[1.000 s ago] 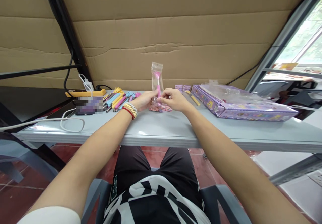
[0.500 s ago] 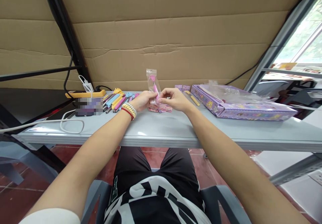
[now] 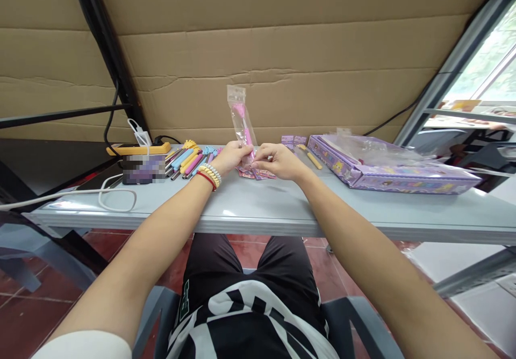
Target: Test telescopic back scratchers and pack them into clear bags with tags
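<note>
Grey desk (image 3: pixel 258 206) edge sits nearer than both hands, strip of desktop between. Purple box (image 3: pixel 403 184)'s off past the right hand (image 3: pixel 278 160), which is curled by the bag's bottom, can't tell if gripping. Left hand (image 3: pixel 230 156)'s pinching that clear bag (image 3: pixel 236 94), pink pen (image 3: pixel 246 133) inside, poking up above it.

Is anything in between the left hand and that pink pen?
Yes: the clear bag is around the pink pen, so it lies between the pen and the left hand. Nothing else visible does. The pen's lower end is hidden.
</note>
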`<state>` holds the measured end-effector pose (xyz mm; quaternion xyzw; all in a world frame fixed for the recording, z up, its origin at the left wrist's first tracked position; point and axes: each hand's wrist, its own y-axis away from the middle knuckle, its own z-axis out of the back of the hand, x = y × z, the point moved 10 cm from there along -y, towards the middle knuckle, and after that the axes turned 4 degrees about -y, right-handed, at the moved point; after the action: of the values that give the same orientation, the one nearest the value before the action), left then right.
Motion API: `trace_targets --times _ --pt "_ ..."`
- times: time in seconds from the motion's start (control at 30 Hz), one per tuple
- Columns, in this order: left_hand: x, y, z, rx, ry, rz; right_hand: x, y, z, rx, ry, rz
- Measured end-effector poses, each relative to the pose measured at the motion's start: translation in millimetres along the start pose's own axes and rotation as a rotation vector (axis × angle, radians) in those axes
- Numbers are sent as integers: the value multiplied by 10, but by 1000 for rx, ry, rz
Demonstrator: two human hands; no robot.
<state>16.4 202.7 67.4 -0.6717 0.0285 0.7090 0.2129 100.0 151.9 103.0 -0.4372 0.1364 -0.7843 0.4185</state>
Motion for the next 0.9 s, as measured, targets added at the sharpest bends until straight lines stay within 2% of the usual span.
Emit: trace_targets --times 0.17,0.27,0.33,0.43,0.53,0.67,0.9 --pt "15 32 -115 115 -76 8 -158 9 10 -21 -35 -162" --pt "74 37 -188 191 -50 49 -212 4 23 -41 -52 -198" --pt "104 29 -196 198 -19 67 -224 2 43 -64 -61 -200" --pt "110 7 -162 166 9 61 -205 5 68 -88 -76 -181" --pt "85 -8 -120 125 10 40 -159 9 2 -13 -91 -153" --pt "26 6 -59 51 37 26 -21 4 -65 63 6 -29" --pt "-80 61 -64 41 37 -31 79 10 -6 -19 151 106"
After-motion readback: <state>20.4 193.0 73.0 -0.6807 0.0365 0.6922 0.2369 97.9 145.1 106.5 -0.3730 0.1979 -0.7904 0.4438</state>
